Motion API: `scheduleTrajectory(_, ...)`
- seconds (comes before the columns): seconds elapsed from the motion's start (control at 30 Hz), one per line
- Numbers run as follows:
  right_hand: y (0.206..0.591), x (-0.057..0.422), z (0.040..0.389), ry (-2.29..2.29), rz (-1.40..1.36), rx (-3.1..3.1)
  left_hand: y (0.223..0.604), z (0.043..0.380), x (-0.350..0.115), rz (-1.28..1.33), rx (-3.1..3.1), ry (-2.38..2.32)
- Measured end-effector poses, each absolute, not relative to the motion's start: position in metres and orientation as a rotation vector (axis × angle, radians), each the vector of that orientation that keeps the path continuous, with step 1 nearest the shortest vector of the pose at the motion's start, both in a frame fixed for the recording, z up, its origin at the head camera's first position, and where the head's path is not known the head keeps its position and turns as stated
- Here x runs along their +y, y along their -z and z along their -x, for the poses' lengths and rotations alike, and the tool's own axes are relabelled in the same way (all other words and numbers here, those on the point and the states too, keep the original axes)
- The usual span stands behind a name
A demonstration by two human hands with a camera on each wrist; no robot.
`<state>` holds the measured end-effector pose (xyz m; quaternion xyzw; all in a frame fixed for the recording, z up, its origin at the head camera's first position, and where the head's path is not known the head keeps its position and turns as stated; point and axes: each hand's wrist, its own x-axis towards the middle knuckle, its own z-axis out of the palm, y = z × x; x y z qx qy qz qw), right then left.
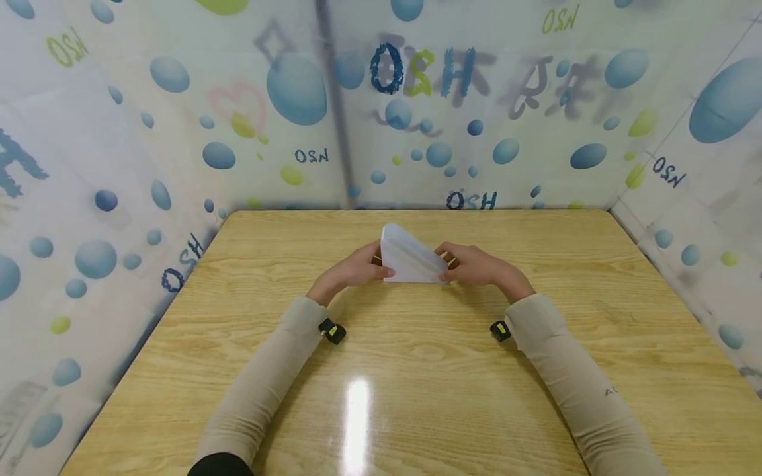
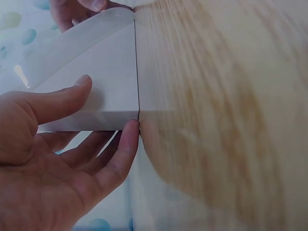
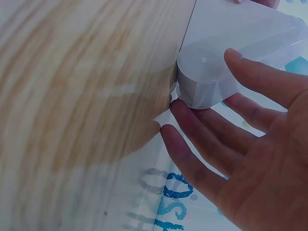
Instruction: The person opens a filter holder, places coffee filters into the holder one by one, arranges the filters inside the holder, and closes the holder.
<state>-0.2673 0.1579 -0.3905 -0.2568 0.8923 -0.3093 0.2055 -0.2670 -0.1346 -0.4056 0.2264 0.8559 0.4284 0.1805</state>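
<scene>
A white, wedge-shaped plastic piece [image 1: 409, 259] stands on the table, tall at its left side and sloping down to a rounded right end. Its left side is held by my left hand [image 1: 358, 266], thumb on the near face and fingers behind. In the left wrist view a fine textured patch shows on the white piece [image 2: 108, 91] beside the thumb, and its lower edge meets the tabletop. My right hand [image 1: 476, 264] holds the low end, thumb over the near face. The right wrist view shows the fingers of that hand [image 3: 269, 154] curving around the rounded end.
A light wood-grain table [image 1: 428, 383] lies under both arms. Patterned cloth walls [image 1: 369, 132] with blue and green dots rise at its back and sides. Small black devices [image 1: 333, 332] sit at both cuffs.
</scene>
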Motion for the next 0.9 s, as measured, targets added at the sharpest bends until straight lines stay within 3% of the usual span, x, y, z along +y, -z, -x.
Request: scheduleTrajectory(0.9, 0.385, 0.171, 0.267, 0.806, 0.756, 2.404, 0.403, 0.268, -0.148, -0.672, 2.468, -1.115)
